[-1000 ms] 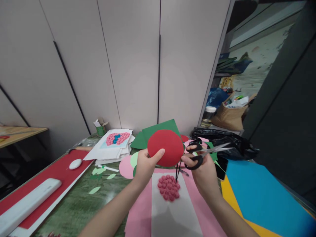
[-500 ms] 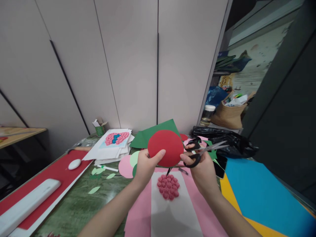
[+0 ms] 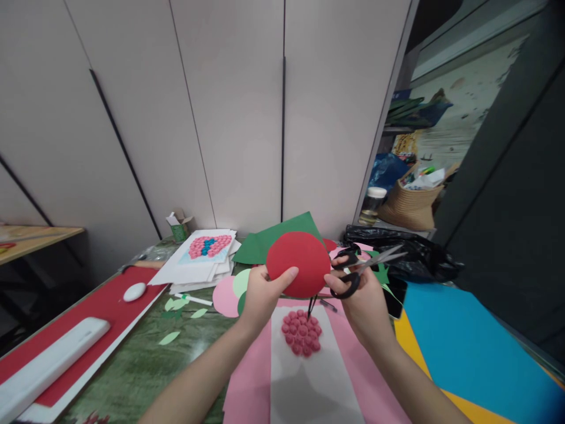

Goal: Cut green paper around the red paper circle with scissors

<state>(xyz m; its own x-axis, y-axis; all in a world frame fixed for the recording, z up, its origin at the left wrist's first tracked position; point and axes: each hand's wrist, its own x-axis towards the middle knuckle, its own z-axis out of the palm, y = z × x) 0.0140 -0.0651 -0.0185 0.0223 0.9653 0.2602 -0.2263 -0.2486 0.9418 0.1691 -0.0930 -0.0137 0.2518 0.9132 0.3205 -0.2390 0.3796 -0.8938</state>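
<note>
A red paper circle (image 3: 298, 256) is pinched in my left hand (image 3: 260, 294), the thumb lying across its front. My right hand (image 3: 364, 303) has its fingers in the black handles of a pair of scissors (image 3: 367, 266), whose blades point right, away from the circle. My right thumb and fingertips sit close to the circle's right edge; whether they touch it I cannot tell. Below both hands, a white paper strip (image 3: 309, 380) with a cluster of rolled pink paper pieces (image 3: 301, 333) lies on pink paper (image 3: 247, 383).
Green paper (image 3: 276, 238) lies behind my hands. Leaf cutouts (image 3: 169, 338), a rose artwork (image 3: 207, 244) and a white mouse-shaped object (image 3: 134, 292) are on the left. Blue paper (image 3: 472, 347), a phone (image 3: 396, 297) and a black plastic bag (image 3: 424, 259) are on the right.
The circle and both hands have hardly moved, with only a slight shift in view. A thin dark shape below the circle now appears a little further right.
</note>
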